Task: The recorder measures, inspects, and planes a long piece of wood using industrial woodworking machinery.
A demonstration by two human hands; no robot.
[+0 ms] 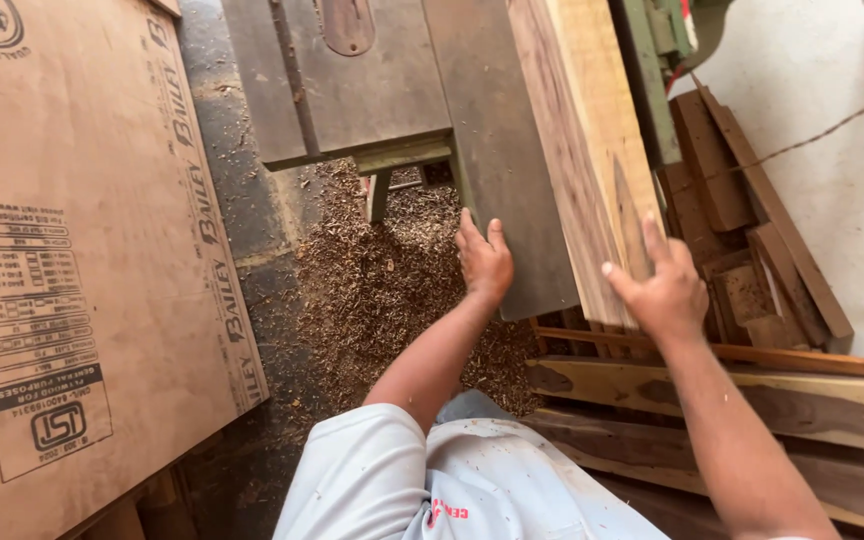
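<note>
Gripping the end of the thick plank (592,150) lying on the saw desk (352,90), our right hand (664,290) had fingers clamped; our left hand (484,262) rested beside, fingers apart. Sawdust (392,290) underfoot risked a slip, we judged.

plywood sheet (72,250) left | sawdust heap (392,290) on floor | offcuts (742,230) right

Soft even daylight, sharp, slight edge distortion.
</note>
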